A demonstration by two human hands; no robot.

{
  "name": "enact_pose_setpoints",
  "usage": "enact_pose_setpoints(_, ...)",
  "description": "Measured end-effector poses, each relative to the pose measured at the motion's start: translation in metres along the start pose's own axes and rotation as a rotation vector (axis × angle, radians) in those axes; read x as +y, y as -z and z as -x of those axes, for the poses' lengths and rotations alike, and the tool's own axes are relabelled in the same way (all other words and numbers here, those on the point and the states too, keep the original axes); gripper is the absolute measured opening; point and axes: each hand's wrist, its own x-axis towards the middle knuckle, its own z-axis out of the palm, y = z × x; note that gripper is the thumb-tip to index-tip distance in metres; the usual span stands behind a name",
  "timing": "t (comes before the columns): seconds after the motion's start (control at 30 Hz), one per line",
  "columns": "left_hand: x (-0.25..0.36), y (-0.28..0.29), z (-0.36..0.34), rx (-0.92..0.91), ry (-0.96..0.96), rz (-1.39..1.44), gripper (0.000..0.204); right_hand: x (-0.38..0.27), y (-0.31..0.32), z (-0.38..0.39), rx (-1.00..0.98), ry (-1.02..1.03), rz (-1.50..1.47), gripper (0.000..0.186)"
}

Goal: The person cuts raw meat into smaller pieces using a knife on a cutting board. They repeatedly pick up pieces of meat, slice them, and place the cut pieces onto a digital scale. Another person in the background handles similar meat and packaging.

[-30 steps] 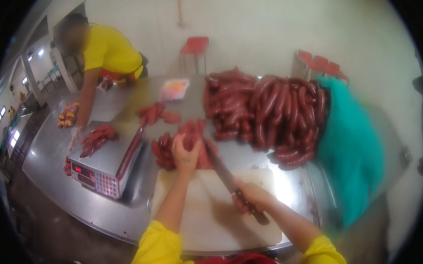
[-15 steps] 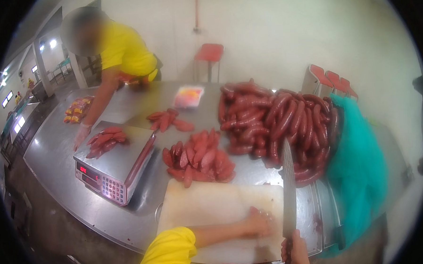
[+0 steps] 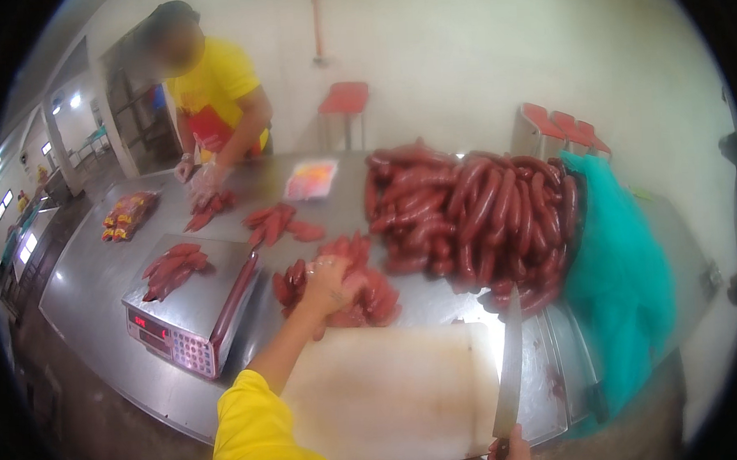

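Observation:
My left hand (image 3: 331, 281) is on a pile of cut red sausage pieces (image 3: 370, 302) beyond the pale cutting board (image 3: 392, 393), its fingers curled over some of them. My right hand (image 3: 512, 447), low at the board's right edge, grips the handle of a long knife (image 3: 509, 380), its blade pointing away from me. A heap of whole dark-red sausages (image 3: 474, 209) lies behind the knife. Left of the board stands a metal scale (image 3: 169, 341) with cut pieces (image 3: 173, 271) and a long sausage (image 3: 232, 298) on it.
Across the steel table (image 3: 100, 299), a co-worker (image 3: 214, 89) in yellow handles pieces with gloved hands. Packed sausages (image 3: 128, 216), a printed packet (image 3: 310, 181) and another small pile (image 3: 270, 226) lie there. Green fabric (image 3: 617, 277) covers the right end. Red stools (image 3: 342, 97) stand along the wall.
My left hand has moved from low on the board up into the cut pieces. My right hand still holds the knife upright at the right. The co-worker has straightened, drawing their hands back.

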Motion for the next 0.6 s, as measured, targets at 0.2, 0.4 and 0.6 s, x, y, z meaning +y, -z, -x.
enact_pose_setpoints(0.2,-0.123,-0.047,-0.056,-0.066,0.435,0.372,0.015,-0.018,-0.019,0.000,-0.007,-0.065,0.027,0.065)
enact_pose_setpoints(0.4,-0.227,-0.135,-0.066,-0.884,0.790,0.620,0.026,-0.033,-0.040,0.002,0.070,0.041,0.134,0.064)
enact_pose_setpoints(0.6,-0.277,-0.163,-0.086,-0.690,0.586,-0.112,0.043,-0.048,-0.040,0.012,0.114,-0.236,-0.009,0.057)
